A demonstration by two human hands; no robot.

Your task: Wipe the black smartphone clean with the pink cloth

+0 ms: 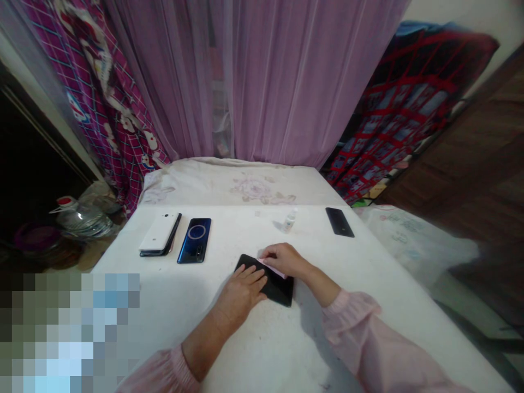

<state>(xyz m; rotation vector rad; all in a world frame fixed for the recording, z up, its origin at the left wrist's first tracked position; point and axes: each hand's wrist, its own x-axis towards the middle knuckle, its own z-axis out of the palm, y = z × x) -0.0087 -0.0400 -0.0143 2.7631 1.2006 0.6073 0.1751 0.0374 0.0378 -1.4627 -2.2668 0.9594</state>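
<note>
A black tablet (280,289) lies aslant on the white-covered table, dark glossy face up. My left hand (244,289) rests flat on its left part with the fingers stretched out. On the upper right part of the tablet, my right hand (285,260) has its fingers closed on a small pink cloth (275,268), which touches the surface. The fingers hide part of the cloth. Beyond the right hand stands a small clear bottle with a white cap (290,220).
To the left are a blue phone (194,241) and a small stack of phones topped by a white one (161,234). A dark phone (339,222) lies at the right. Purple curtains (286,82) hang behind the table (229,349). A large water bottle (84,218) stands beyond its left edge.
</note>
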